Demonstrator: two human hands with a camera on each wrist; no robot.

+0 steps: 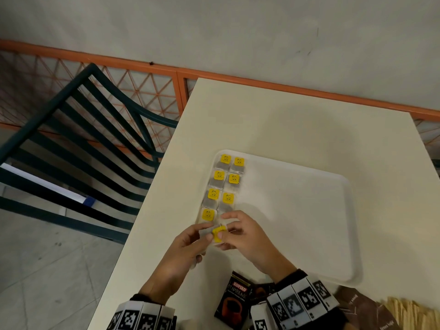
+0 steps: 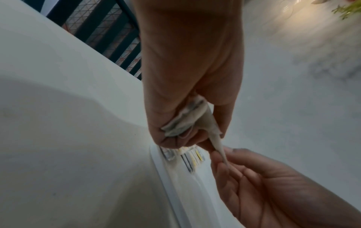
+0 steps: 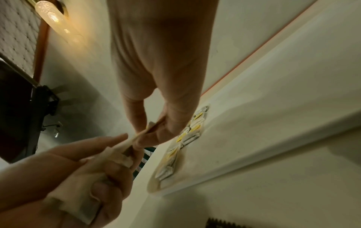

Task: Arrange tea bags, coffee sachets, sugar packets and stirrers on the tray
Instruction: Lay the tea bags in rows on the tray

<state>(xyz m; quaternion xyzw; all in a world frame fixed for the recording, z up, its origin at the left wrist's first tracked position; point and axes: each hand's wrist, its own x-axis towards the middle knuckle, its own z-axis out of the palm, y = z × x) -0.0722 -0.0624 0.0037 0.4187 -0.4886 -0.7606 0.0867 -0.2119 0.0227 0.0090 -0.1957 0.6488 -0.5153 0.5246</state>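
While seven tea bags [image 1: 220, 186] lie on the tray [image 1: 309, 210], both the left hand [image 1: 188, 246] and right hand [image 1: 247, 236] pinch another bag [image 1: 217, 234] at its near-left corner.

dark slatted chair [image 1: 71, 148] beside table [image 1: 309, 129]

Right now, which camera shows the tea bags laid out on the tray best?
The head view: seven tea bags lie in two columns at the tray's left end. The right wrist view shows them obliquely; the left wrist view shows only a blurred sliver.
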